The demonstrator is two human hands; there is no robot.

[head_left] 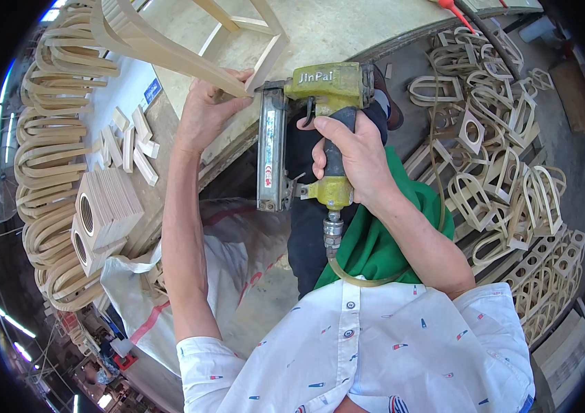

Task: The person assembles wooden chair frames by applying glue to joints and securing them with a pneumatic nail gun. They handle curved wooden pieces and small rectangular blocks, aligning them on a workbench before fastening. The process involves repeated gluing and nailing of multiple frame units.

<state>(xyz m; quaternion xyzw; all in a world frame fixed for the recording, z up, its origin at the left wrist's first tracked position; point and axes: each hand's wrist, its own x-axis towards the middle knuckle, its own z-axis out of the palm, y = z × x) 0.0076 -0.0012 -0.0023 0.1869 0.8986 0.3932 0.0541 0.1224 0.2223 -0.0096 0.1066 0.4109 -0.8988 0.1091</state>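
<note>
My right hand (358,148) is wrapped round the black grip of a yellow-green pneumatic nail gun (323,86), its index finger near the trigger. The gun's silver magazine (272,148) faces left, and its nose meets a corner of a pale wooden frame (265,63). With fingers and thumb, my left hand (210,107) grips that frame close to the same corner. Part of the frame runs out of view at the top. From the gun's base a metal fitting joins an air hose (361,281).
Bent wooden arches (55,151) line the left side. Beside them are small wood blocks (127,141) and stacked panels with round holes (107,210). Assembled arched frames (492,138) pile up on the right. A white sack (227,237) hangs below the worktable (334,31); green cloth (409,206) covers my lap.
</note>
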